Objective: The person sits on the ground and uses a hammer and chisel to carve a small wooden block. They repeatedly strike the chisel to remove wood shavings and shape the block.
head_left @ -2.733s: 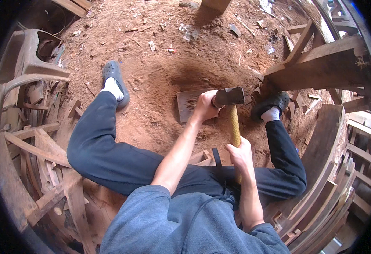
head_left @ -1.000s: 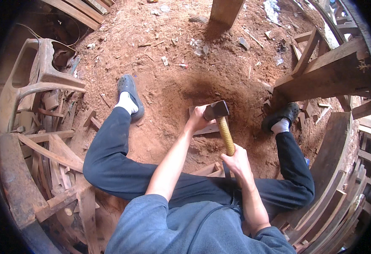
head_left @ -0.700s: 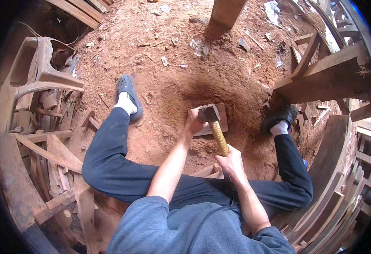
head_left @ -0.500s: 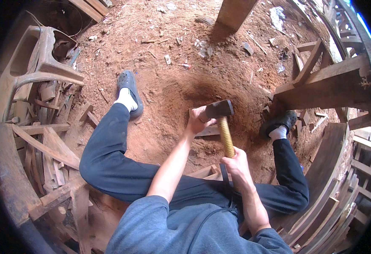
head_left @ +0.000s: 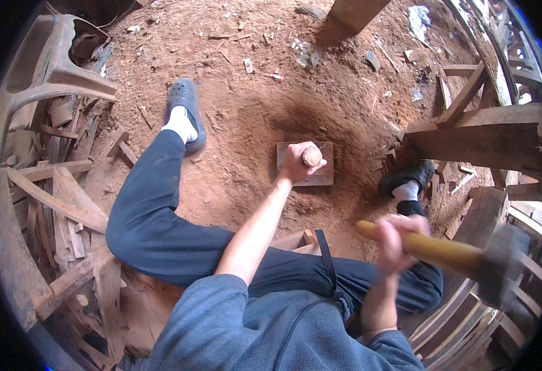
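Observation:
My left hand [head_left: 294, 164] is closed around an upright stick-like piece with a round, rough wooden top [head_left: 312, 156]; its lower part is hidden, so I cannot tell its kind. Beneath that hand a square, flat board [head_left: 322, 179] lies in a hollow in the reddish ground. Off to the right, my right hand [head_left: 395, 242] grips a hammer [head_left: 444, 250] by its yellow handle. The hammer's dark head points right and is smeared by motion, well apart from the piece in my left hand.
A worn plastic chair [head_left: 67, 83] and scrap wood [head_left: 67, 213] stand at the left. Heavy timber [head_left: 484, 139] crosses the right side, with stacked planks [head_left: 463, 337] below it. A post [head_left: 356, 13] rises at the far side. My feet in clogs [head_left: 184, 102] flank the board.
The hammer has swung from over my left hand out to the right, its head turning away. The round wooden top and the board, covered before, now show.

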`<action>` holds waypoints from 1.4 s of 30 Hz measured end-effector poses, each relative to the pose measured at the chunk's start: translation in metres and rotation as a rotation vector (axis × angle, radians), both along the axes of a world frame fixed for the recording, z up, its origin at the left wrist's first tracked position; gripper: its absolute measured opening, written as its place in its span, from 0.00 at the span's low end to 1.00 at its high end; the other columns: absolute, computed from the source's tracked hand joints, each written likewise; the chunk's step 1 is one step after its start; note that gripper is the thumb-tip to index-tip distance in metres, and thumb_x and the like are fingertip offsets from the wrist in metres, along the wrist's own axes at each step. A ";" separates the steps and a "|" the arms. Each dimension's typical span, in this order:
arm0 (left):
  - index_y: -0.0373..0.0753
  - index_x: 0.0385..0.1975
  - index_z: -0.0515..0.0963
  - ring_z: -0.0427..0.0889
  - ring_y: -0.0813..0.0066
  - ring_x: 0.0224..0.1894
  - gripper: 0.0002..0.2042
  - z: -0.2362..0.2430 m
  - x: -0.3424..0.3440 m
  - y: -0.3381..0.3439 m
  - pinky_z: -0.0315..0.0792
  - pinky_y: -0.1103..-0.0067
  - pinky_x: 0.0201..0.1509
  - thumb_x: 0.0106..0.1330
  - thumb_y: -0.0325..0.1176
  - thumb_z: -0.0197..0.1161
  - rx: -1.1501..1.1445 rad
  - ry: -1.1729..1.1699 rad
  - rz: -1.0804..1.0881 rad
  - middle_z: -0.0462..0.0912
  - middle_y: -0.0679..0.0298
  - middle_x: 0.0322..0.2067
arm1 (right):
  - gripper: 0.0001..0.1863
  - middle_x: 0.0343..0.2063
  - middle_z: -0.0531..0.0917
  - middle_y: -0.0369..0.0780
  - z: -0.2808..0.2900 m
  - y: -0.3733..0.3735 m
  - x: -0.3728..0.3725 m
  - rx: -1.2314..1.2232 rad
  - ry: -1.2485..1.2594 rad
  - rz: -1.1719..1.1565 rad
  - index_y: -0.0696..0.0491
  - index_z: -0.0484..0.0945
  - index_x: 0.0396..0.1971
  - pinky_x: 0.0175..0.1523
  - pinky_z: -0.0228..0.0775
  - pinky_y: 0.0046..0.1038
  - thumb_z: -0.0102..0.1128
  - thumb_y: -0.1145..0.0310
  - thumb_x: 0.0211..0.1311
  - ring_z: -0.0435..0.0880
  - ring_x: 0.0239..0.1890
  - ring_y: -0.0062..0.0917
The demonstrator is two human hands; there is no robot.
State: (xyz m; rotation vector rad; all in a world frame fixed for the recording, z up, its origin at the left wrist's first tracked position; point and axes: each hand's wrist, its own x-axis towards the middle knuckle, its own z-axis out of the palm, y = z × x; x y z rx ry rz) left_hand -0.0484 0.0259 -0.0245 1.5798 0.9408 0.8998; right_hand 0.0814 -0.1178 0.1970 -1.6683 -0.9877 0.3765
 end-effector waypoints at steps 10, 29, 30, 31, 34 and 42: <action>0.36 0.20 0.74 0.77 0.68 0.22 0.11 -0.008 -0.007 0.007 0.72 0.76 0.29 0.44 0.29 0.72 0.016 -0.103 0.073 0.77 0.61 0.19 | 0.04 0.16 0.71 0.28 -0.027 0.000 0.016 -0.515 0.245 0.011 0.57 0.72 0.20 0.24 0.60 0.20 0.57 0.78 0.43 0.67 0.19 0.13; 0.39 0.22 0.76 0.83 0.63 0.27 0.06 -0.010 0.009 -0.012 0.76 0.73 0.31 0.42 0.26 0.65 0.206 0.029 -0.085 0.82 0.58 0.23 | 0.09 0.14 0.69 0.30 0.017 -0.015 0.041 -0.291 0.306 -0.194 0.53 0.69 0.21 0.17 0.60 0.18 0.60 0.80 0.41 0.67 0.13 0.13; 0.39 0.22 0.76 0.83 0.62 0.27 0.07 -0.011 0.010 -0.015 0.76 0.73 0.31 0.42 0.26 0.65 0.172 0.027 -0.039 0.82 0.57 0.23 | 0.10 0.14 0.70 0.32 0.037 -0.013 0.043 -0.174 0.283 -0.215 0.53 0.66 0.23 0.15 0.59 0.18 0.58 0.82 0.43 0.65 0.10 0.14; 0.39 0.23 0.76 0.83 0.61 0.27 0.07 -0.012 0.011 -0.013 0.76 0.73 0.31 0.42 0.26 0.66 0.158 0.037 -0.063 0.82 0.57 0.23 | 0.11 0.13 0.70 0.35 0.053 -0.009 0.045 -0.034 0.305 -0.201 0.53 0.64 0.24 0.15 0.60 0.19 0.55 0.83 0.44 0.64 0.09 0.15; 0.38 0.23 0.77 0.83 0.60 0.28 0.08 -0.013 0.013 -0.010 0.76 0.73 0.32 0.43 0.27 0.67 0.090 0.015 0.016 0.82 0.57 0.24 | 0.10 0.15 0.73 0.38 0.041 0.003 0.022 0.181 0.314 -0.118 0.55 0.64 0.27 0.20 0.66 0.21 0.54 0.82 0.46 0.68 0.12 0.19; 0.37 0.22 0.75 0.83 0.64 0.28 0.10 -0.006 -0.003 -0.011 0.76 0.74 0.34 0.41 0.27 0.70 0.092 -0.028 0.141 0.81 0.59 0.23 | 0.09 0.17 0.76 0.37 -0.084 -0.026 0.004 -0.523 -0.023 -0.070 0.59 0.77 0.28 0.26 0.66 0.26 0.52 0.80 0.44 0.71 0.20 0.18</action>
